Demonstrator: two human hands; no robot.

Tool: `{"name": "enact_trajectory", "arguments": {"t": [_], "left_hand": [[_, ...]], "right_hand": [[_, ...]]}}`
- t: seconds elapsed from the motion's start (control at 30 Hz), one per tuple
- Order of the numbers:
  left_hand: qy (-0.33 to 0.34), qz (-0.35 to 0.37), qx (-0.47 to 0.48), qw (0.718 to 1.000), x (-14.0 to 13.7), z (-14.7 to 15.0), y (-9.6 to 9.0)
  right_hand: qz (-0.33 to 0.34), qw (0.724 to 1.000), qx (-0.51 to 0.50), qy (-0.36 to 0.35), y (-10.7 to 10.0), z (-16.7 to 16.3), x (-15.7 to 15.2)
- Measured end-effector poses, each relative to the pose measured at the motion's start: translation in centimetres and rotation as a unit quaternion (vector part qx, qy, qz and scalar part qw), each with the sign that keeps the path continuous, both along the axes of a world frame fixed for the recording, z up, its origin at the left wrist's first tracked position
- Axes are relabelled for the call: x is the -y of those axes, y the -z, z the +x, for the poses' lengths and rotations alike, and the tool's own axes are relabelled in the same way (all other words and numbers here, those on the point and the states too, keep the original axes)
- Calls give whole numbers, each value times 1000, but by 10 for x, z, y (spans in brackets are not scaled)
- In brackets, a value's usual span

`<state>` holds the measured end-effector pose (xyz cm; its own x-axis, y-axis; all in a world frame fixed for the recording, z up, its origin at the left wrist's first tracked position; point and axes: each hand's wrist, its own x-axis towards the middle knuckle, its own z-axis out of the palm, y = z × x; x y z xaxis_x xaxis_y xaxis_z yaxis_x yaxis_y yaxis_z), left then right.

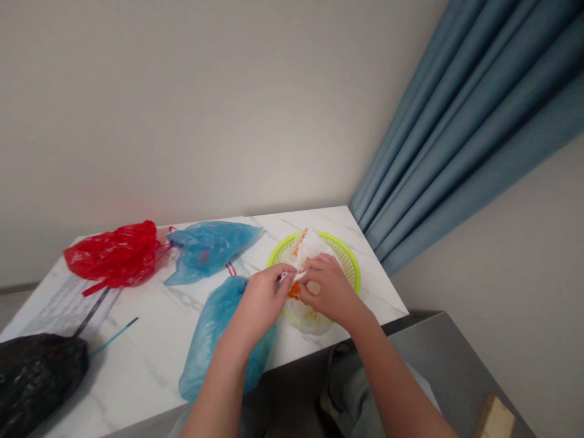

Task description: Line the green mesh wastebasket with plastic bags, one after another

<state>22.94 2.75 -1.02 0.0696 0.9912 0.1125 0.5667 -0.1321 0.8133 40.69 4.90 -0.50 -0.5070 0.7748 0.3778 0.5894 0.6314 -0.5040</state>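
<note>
Head view: one white plastic bag (314,241) rests over one green basket (358,281), directly beneath both hands. The left hand (268,292) and right hand (329,287) pinch its gathered plastic between their fingertips. On the table (141,359), left of the hands: two blue bags (214,243), one red bag (116,252), one black bag (41,377).

- Left hand (264,295) and right hand (331,289): bare, fingers slim.
- Left forearm (223,371) and right forearm (392,371): bare, narrowing towards the wrists.
- Beyond the worktop's (141,365) front edge: creased grey-blue cloth (349,380), apparently trousers, partly hidden.
</note>
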Motion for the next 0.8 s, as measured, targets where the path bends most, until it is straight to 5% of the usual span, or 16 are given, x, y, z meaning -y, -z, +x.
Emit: {"name": "enact_trajectory", "arguments": {"t": [0.13, 0.27, 0.4, 0.57, 0.67, 0.8], "left_hand": [[49, -111, 154, 981, 2, -4, -5], [64, -236, 380, 892, 1, -6, -7], [80, -282, 479, 827, 1, -6, -11], [71, -258, 466, 844, 3, 1, -13], [26, -231, 450, 862, -1, 2, -3], [-160, -30, 386, 908, -13, -15, 16]], "right_hand": [[39, 999, -7, 26, -4, 2, 2], [30, 999, -17, 14, -9, 4, 6], [-18, 999, -26, -19, -7, 6, 6], [-95, 990, -67, -81, -10, 5, 6], [-95, 990, -85, -52, -9, 9, 5], [-16, 988, -125, 91, -2, 31, -3]]}}
